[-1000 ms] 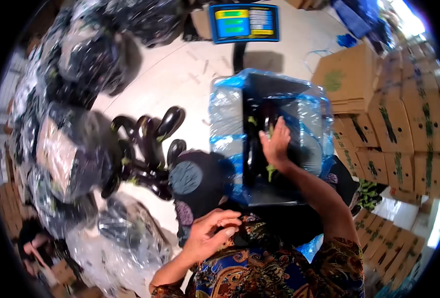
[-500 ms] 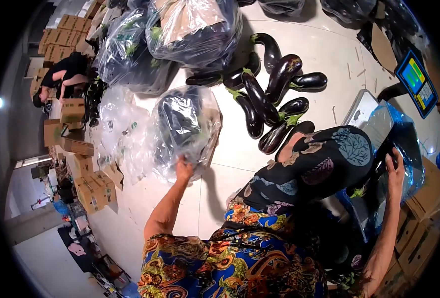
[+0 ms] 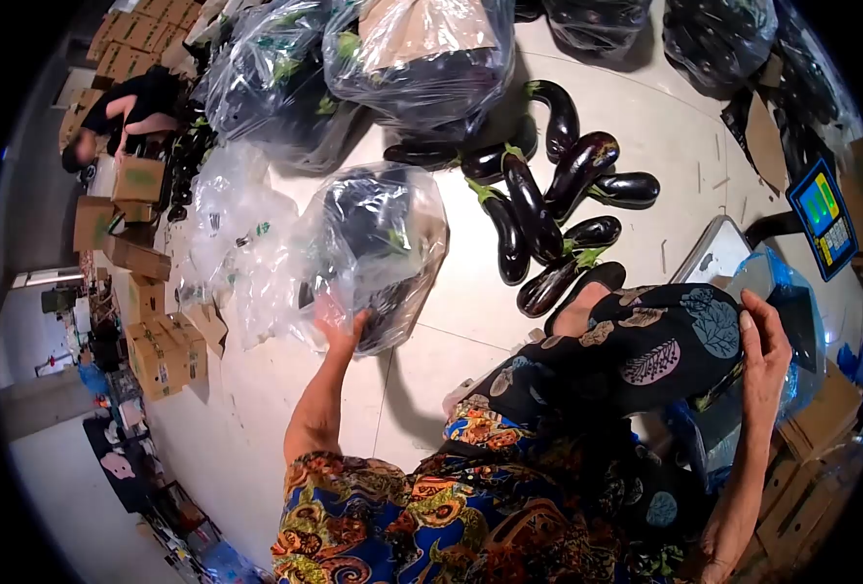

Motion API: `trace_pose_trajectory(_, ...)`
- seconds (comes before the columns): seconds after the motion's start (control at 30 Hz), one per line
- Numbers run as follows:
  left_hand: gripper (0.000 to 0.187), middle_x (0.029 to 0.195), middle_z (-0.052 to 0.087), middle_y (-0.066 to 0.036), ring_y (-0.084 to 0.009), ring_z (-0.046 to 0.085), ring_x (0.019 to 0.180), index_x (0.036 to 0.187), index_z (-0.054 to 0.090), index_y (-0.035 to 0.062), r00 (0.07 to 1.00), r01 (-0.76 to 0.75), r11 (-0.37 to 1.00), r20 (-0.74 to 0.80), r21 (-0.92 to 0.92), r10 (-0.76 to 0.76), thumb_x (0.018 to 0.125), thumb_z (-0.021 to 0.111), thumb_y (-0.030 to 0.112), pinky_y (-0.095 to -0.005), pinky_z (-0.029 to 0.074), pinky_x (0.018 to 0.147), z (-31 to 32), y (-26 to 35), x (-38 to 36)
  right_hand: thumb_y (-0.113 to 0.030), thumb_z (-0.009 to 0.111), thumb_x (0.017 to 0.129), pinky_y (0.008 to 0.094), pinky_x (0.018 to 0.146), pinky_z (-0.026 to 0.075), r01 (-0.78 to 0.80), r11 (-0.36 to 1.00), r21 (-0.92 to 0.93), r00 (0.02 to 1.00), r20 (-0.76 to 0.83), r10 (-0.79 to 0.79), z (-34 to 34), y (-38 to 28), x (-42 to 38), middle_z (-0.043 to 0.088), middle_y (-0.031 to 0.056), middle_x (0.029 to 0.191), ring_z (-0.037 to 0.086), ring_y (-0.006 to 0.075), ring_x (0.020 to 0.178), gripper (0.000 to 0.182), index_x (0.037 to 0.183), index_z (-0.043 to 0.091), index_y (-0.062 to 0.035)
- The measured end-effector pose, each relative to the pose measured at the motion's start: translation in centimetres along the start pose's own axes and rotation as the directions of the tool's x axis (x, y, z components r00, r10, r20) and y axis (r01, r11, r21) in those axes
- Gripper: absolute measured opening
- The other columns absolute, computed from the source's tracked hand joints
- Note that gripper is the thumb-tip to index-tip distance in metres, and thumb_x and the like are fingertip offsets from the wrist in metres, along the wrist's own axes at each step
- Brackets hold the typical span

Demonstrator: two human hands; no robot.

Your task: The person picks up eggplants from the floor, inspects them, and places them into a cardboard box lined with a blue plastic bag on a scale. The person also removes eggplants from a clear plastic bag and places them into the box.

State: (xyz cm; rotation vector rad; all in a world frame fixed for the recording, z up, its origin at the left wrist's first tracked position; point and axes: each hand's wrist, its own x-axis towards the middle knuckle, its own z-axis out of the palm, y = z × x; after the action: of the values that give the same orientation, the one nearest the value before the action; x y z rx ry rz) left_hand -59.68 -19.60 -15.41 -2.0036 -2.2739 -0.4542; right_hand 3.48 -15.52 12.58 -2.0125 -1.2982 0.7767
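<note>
My left hand (image 3: 339,329) grips the near edge of a clear plastic bag (image 3: 420,219) with dark eggplants inside; its fingers are partly covered by the film. On the right, my right hand (image 3: 766,341) is raised beside the blue plastic bag (image 3: 803,336), fingers bent and apart, with nothing visible in them. Below that hand, an eggplant (image 3: 718,392) with a green stem shows partly beside my knee. Several loose eggplants (image 3: 531,207) lie on the tiled floor between the clear bag and my leg.
Large filled plastic bags (image 3: 422,83) stand at the far side. A scale display (image 3: 823,219) rises at right beside its metal platform (image 3: 714,255). Crumpled clear bags (image 3: 222,229) lie at left, near cardboard boxes (image 3: 164,355). Another person (image 3: 125,112) bends over boxes at the far left.
My right hand has risen from the eggplant by the blue bag to near its upper edge. My left hand has shifted slightly left along the clear bag. The view has turned a little.
</note>
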Motion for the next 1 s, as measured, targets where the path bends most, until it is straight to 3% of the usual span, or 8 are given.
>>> trace_pose_trajectory(0.1, 0.034, 0.089, 0.065, -0.020, -0.0373, 0.062, 0.093, 0.104, 0.065, 0.0067, 0.688, 0.080, 0.996, 0.720, 0.047, -0.089, 0.079, 0.065, 0.029, -0.0460, 0.048, 0.079, 4.6, -0.9, -0.2, -0.009, 0.059, 0.090, 0.0304, 0.093, 0.045, 0.325, 0.942, -0.090, 0.942, -0.055, -0.330, 2.1, -4.9, -0.9, 0.064, 0.0115, 0.116, 0.060, 0.0207, 0.105, 0.023, 0.111, 0.064, -0.0003)
trace_pose_trajectory(0.3, 0.028, 0.085, 0.067, -0.016, -0.0255, 0.064, 0.079, 0.103, 0.063, 0.0014, 0.776, 0.214, 0.881, 0.622, -0.422, 0.109, 0.085, 0.059, 0.022, -0.0338, 0.049, 0.074, 4.1, 9.4, -3.8, -0.001, 0.060, 0.085, 0.0336, 0.084, 0.050, 0.507, 0.856, 0.099, 0.827, 0.226, -0.515, 7.6, -9.4, -2.4, 0.065, 0.0177, 0.106, 0.064, 0.0287, 0.097, 0.019, 0.104, 0.063, 0.0028)
trace_pose_trajectory(0.43, 0.038, 0.110, 0.064, -0.009, -0.0197, 0.062, 0.095, 0.125, 0.056, 0.0054, 0.359, 0.933, -0.053, 0.911, -0.356, 0.203, 0.092, 0.057, 0.025, -0.0346, 0.052, 0.086, 2.1, 13.2, -5.0, -0.003, 0.068, 0.079, 0.0378, 0.083, 0.052, 0.464, 0.834, 0.299, 0.740, 0.387, -0.550, 11.9, -8.2, -3.1, 0.066, 0.0170, 0.100, 0.065, 0.0335, 0.094, 0.026, 0.104, 0.062, 0.0012)
trace_pose_trajectory(0.6, 0.027, 0.096, 0.061, -0.011, -0.0216, 0.062, 0.088, 0.112, 0.052, 0.0051, 0.552, 0.615, -0.655, 0.833, -0.440, -0.041, 0.085, 0.057, 0.004, -0.0323, 0.055, 0.074, 2.2, 5.0, -5.1, -0.009, 0.071, 0.078, 0.0411, 0.077, 0.053, 0.546, 0.824, 0.148, 0.685, 0.488, -0.541, 12.6, -7.2, -4.3, 0.065, 0.0160, 0.098, 0.063, 0.0359, 0.089, 0.028, 0.104, 0.061, -0.0029)
trace_pose_trajectory(0.67, 0.021, 0.085, 0.060, -0.009, -0.0239, 0.061, 0.078, 0.108, 0.053, 0.0073, 0.261, 0.649, -0.477, 0.763, -0.592, -0.591, 0.088, 0.051, 0.003, -0.0302, 0.054, 0.071, 3.9, 0.9, -6.2, -0.011, 0.071, 0.079, 0.0415, 0.077, 0.052, 0.533, 0.837, 0.120, 0.688, 0.515, -0.512, 12.8, -6.3, -4.6, 0.065, 0.0157, 0.098, 0.062, 0.0358, 0.090, 0.028, 0.104, 0.061, -0.0033)
trace_pose_trajectory(0.77, 0.028, 0.078, 0.065, -0.008, -0.0275, 0.065, 0.074, 0.108, 0.061, 0.0064, 0.855, 0.423, 0.886, 0.409, -0.192, -0.319, 0.088, 0.058, 0.026, -0.0369, 0.053, 0.073, 3.8, 3.2, -4.7, -0.011, 0.069, 0.080, 0.0409, 0.079, 0.051, 0.546, 0.834, 0.077, 0.659, 0.575, -0.484, 13.4, -5.9, -5.0, 0.064, 0.0153, 0.099, 0.062, 0.0345, 0.091, 0.028, 0.105, 0.061, -0.0025)
trace_pose_trajectory(0.8, 0.044, 0.092, 0.066, -0.015, -0.0308, 0.064, 0.091, 0.118, 0.058, 0.0064, 0.815, 0.554, 0.602, 0.524, -0.575, -0.248, 0.083, 0.063, 0.032, -0.0399, 0.050, 0.085, 7.5, 2.5, -6.0, -0.011, 0.069, 0.080, 0.0406, 0.079, 0.051, 0.547, 0.834, 0.079, 0.648, 0.590, -0.481, 13.8, -6.2, -5.2, 0.064, 0.0150, 0.098, 0.062, 0.0342, 0.091, 0.028, 0.106, 0.061, -0.0025)
trace_pose_trajectory(1.0, 0.064, 0.132, 0.049, -0.020, -0.0358, 0.045, 0.124, 0.133, 0.047, 0.0124, 0.663, 0.492, 0.829, 0.503, 0.264, -0.554, 0.076, 0.064, 0.037, -0.0473, 0.037, 0.102, 8.4, 10.0, -2.7, -0.009, 0.066, 0.081, 0.0400, 0.078, 0.048, 0.604, 0.781, 0.158, 0.593, 0.566, -0.573, 15.3, -6.7, -6.4, 0.060, 0.0135, 0.092, 0.060, 0.0325, 0.087, 0.029, 0.109, 0.059, -0.0015)
